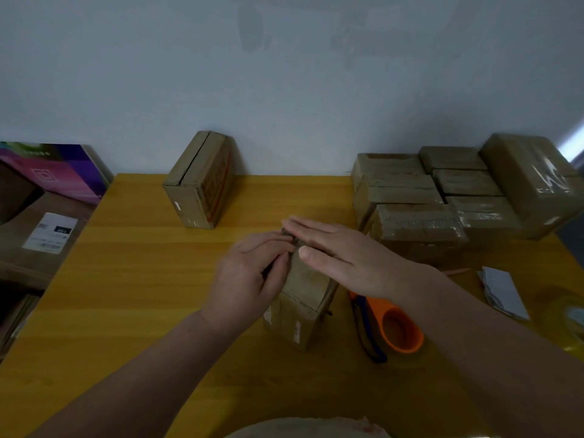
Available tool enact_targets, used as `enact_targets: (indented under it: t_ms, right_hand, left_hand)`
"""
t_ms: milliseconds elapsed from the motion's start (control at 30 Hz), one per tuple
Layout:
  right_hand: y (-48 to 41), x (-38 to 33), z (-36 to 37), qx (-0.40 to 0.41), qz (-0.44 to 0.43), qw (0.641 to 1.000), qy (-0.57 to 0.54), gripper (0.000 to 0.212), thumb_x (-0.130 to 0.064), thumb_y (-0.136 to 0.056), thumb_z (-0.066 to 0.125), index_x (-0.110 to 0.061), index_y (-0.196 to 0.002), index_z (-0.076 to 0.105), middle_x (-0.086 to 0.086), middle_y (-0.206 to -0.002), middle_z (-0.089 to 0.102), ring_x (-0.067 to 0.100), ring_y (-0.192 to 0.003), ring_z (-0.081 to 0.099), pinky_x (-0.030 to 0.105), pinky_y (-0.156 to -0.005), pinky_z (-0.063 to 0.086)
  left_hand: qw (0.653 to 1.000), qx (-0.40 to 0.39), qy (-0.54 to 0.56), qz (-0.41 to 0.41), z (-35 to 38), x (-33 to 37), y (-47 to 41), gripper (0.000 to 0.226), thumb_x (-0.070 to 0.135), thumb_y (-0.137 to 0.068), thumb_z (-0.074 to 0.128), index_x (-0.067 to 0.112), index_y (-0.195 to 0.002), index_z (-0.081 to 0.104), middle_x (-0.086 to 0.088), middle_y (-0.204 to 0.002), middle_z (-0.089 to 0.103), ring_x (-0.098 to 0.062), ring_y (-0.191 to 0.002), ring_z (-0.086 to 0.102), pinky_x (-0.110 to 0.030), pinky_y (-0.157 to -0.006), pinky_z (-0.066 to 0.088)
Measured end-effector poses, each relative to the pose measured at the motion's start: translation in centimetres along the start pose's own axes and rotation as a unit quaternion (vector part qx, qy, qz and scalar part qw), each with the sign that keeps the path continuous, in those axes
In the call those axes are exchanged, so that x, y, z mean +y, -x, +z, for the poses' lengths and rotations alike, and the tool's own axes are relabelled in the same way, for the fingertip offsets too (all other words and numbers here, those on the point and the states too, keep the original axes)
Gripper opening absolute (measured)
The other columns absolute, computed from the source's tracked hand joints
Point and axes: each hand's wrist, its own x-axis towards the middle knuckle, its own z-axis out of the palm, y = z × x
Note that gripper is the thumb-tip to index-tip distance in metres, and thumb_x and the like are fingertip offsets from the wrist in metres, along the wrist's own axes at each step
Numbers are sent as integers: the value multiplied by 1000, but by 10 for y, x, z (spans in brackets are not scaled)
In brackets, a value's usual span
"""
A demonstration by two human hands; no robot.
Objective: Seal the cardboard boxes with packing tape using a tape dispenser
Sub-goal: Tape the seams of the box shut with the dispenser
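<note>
- Nearest the person, the orange plastic tape dispenser with a dark blue handle [395,330] lies on its side on the yellow wooden bench [142,279]. No hand is on it, so no taping is under way right now.
- Just left of it stands the small brown cardboard box [303,298], the one being worked on, upright at the middle of the bench.
- The left hand [249,273] has its grip closed at the box's upper edge, fingers and thumb curled in a pinch on the cardboard there. Exactly what they pinch is too dark to tell.
- The right hand [341,257] lies flat across the top, fingers straight, holding nothing and pressing down. My read: flaps being closed or tape smoothed. I can't see tape on this box.
- To the right, some grey paper slips [502,292] lie loose.
- Far right, a stack of brown cardboard boxes with shiny tape across them [420,216] looks finished.
- Far centre-left, against the wall, a lone brown cardboard box with red print [199,184] shows an open seam and likely awaits sealing.
- So most of the boxes look done, one is in hand, and at least one is left.
</note>
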Motion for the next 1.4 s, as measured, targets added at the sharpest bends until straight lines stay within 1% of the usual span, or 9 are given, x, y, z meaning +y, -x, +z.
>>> enact_targets:
  t_ms: [500,667,800,900,1000,1100,1167,1267,1400]
  right_hand:
    - [47,29,12,140,-7,989,-51,50,-64,-95,26,-43,-138,42,-24,-142,46,-11,-131,37,21,-108,28]
    - [58,33,13,206,-5,975,-77,39,-54,-97,36,-39,-129,52,-24,-127,58,-7,-120,52,32,-100,45]
    - [62,26,12,255,-11,957,-135,27,-46,-95,43,-44,-116,60,-38,-105,62,-7,-105,62,11,-86,48]
    - [61,26,15,278,8,948,-157,39,-48,-92,45,-25,-93,75,-1,-84,74,17,-82,69,30,-69,54]
    - [57,32,22,290,35,949,-119,49,-41,-95,50,-4,-64,61,12,-54,52,23,-52,52,44,-54,42]
    - [52,40,30,244,137,958,-62,40,-33,-96,53,-10,-64,58,2,-56,51,14,-53,49,38,-56,43]
    - [49,47,37,161,226,961,-4,32,-38,-96,52,-18,-74,62,-3,-68,58,13,-66,56,34,-61,46]
    - [49,57,53,49,350,931,85,26,-50,-93,54,-24,-87,56,-4,-85,57,15,-83,57,29,-62,41]
    - [52,70,80,-40,426,896,116,47,-57,-84,63,-18,-106,50,-1,-94,55,19,-90,60,29,-67,49]
  left_hand:
    - [1000,1,-19,4,1,-4,-6,28,22,-87,52,4,-91,73,-7,-98,71,-20,-98,65,-24,-90,47]
    - [999,-6,-37,-10,1,2,-8,23,21,-88,54,7,-91,72,-6,-95,70,-21,-95,64,-25,-84,45]
    - [996,-44,-76,-35,-2,15,-12,40,47,-90,47,14,-95,68,3,-89,60,-15,-85,55,-30,-68,48]
    - [973,-105,-191,-75,0,29,-19,76,82,-76,25,24,-114,57,6,-94,38,-10,-87,39,-23,-54,36]
    - [946,-159,-257,-116,4,38,-25,103,97,-59,14,27,-129,44,2,-110,33,-14,-103,36,-26,-71,46]
    - [920,-249,-248,-171,8,38,-34,111,91,-60,29,29,-150,13,-4,-152,11,-31,-136,16,-44,-105,33]
    - [911,-283,-233,-191,7,36,-43,107,80,-68,45,31,-152,0,-8,-155,12,-36,-137,17,-44,-107,30]
    - [937,-234,-179,-187,-2,30,-54,105,68,-65,59,35,-151,9,-8,-145,28,-33,-128,30,-43,-100,35]
    - [961,-176,-47,-206,-15,4,-57,111,51,-55,71,37,-150,15,-2,-141,19,-27,-130,24,-42,-104,36]
